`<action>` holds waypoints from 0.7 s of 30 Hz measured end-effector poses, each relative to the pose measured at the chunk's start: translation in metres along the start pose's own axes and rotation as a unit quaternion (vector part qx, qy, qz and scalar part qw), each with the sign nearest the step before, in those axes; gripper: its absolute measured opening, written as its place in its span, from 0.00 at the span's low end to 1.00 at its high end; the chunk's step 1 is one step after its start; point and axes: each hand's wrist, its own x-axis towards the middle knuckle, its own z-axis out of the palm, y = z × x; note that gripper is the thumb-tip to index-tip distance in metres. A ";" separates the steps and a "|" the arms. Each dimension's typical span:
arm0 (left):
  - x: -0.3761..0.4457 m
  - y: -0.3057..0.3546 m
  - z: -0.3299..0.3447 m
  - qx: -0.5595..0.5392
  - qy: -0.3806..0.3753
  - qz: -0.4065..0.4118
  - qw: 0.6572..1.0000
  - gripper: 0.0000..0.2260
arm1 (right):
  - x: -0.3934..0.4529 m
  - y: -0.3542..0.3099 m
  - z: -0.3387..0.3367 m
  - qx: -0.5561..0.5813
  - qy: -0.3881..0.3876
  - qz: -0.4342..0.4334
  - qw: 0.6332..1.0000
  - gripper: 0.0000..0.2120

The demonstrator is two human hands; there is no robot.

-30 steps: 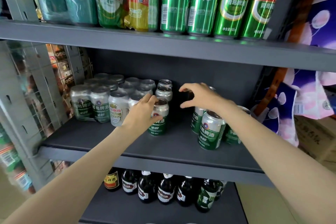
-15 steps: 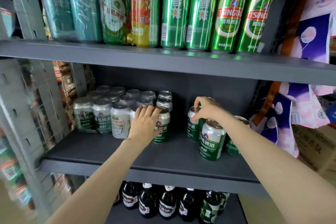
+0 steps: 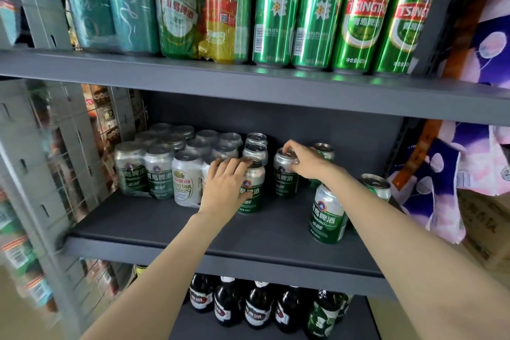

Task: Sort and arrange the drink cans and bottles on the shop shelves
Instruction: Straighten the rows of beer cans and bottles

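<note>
— What sort of place is this?

— A shop aisle. Dark grey metal shelving (image 3: pixel 248 246) fills the middle, three boards one above another, with a dark back panel (image 3: pixel 317 130) behind the middle board.

— And at the left edge of the shelving?

— A pale grey slotted upright (image 3: pixel 41 8), then a wire grid rack (image 3: pixel 116 124) with blurred packaged goods behind it.

— The right edge?

— Purple and pink printed fabric (image 3: pixel 469 168) hangs just beside the shelving, with cardboard boxes (image 3: pixel 485 229) below it.

— Floor?

— A pale yellowish floor (image 3: pixel 386 317) shows low at the right.

— Light?

— Even and bright, glinting green on the top shelf board (image 3: pixel 303 83).
</note>
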 end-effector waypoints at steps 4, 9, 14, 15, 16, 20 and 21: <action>-0.001 0.003 0.000 0.005 -0.007 -0.015 1.000 0.33 | -0.019 0.000 -0.017 -0.038 0.030 -0.025 0.999 0.18; 0.001 0.002 0.003 0.022 0.022 -0.014 0.999 0.35 | -0.075 0.016 -0.049 -0.095 0.006 -0.013 0.995 0.22; 0.000 0.006 -0.002 -0.010 -0.018 -0.017 1.000 0.33 | -0.112 0.022 -0.038 -0.128 -0.057 -0.002 0.990 0.28; 0.000 0.006 -0.001 -0.019 -0.030 -0.022 0.999 0.32 | -0.111 0.021 -0.036 -0.102 -0.045 -0.008 0.994 0.29; 0.000 0.006 -0.001 -0.020 -0.036 -0.026 0.999 0.31 | -0.107 0.020 -0.034 -0.074 -0.033 -0.010 0.997 0.30; 0.000 0.008 -0.004 -0.010 -0.044 -0.036 0.998 0.31 | -0.081 0.008 -0.019 0.004 -0.009 -0.031 0.999 0.32; 0.000 0.008 -0.003 -0.005 -0.049 -0.036 0.998 0.31 | -0.075 0.004 -0.014 0.020 -0.004 -0.043 0.999 0.32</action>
